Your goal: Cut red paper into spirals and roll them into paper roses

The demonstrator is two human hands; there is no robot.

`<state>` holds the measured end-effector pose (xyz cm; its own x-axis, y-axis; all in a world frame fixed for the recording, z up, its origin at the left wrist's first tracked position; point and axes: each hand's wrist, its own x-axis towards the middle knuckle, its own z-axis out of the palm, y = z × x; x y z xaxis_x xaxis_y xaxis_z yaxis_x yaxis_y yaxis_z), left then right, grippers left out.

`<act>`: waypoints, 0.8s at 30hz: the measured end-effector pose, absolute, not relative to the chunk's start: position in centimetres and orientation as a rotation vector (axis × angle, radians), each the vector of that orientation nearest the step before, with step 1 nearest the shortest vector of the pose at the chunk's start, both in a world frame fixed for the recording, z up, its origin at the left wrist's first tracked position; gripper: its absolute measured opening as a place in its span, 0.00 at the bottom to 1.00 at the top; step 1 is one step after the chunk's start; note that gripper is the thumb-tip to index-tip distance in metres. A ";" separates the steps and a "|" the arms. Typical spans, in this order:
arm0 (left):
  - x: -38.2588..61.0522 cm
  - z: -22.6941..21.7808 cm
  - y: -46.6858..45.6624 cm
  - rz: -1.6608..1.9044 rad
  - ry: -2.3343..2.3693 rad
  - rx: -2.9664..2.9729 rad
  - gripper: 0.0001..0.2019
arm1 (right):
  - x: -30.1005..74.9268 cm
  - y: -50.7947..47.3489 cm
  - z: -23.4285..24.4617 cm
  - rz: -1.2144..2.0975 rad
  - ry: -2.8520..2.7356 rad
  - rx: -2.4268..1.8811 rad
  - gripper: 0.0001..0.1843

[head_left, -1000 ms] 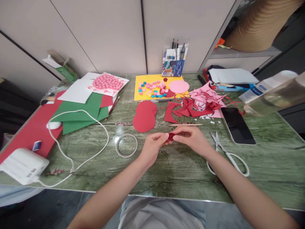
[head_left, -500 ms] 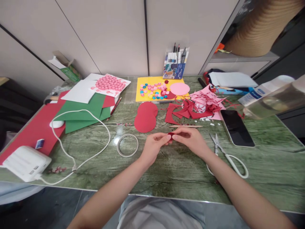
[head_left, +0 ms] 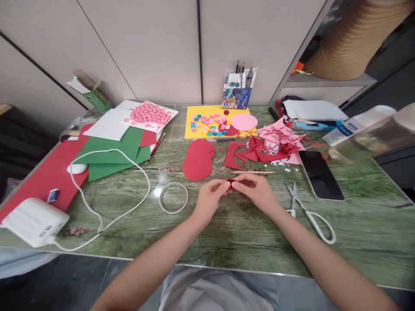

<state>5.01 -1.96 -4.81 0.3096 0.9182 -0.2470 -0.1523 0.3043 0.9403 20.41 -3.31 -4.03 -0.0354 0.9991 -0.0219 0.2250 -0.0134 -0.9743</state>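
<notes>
Between my fingertips is a small dark red piece of paper [head_left: 231, 185], seemingly curled; its exact shape is partly hidden. My left hand [head_left: 212, 196] pinches it from the left and my right hand [head_left: 256, 192] from the right, just above the green table. Beyond my hands lie overlapping red paper circles [head_left: 197, 166] and a thin wooden stick [head_left: 253, 172]. A ring of tape [head_left: 173, 197] lies left of my left hand. White-handled scissors [head_left: 309, 214] rest beside my right forearm, which partly covers them.
Small coloured paper pieces sit on a yellow sheet [head_left: 191, 111]. Red scraps [head_left: 231, 157] and pink scraps [head_left: 279, 134] are heaped right of centre. A phone [head_left: 320, 175] and a clear bottle [head_left: 366, 138] stand at right. At left are a white cable [head_left: 147, 177], green paper [head_left: 110, 147] and a white adapter [head_left: 35, 222].
My hands and the dark red paper shift very slightly left, with the pinch kept. More of the scissors' near handle base shows beside my right forearm.
</notes>
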 end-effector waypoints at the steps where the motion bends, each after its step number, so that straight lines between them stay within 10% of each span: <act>1: 5.0 -4.8 -1.9 0.871 0.981 1.005 0.11 | 20.5 -3.3 -4.0 1.143 -1.406 -1.361 0.09; 24: 5.1 -4.6 -2.1 0.914 1.068 1.182 0.13 | 19.9 -4.3 -3.6 0.895 -1.614 -1.471 0.13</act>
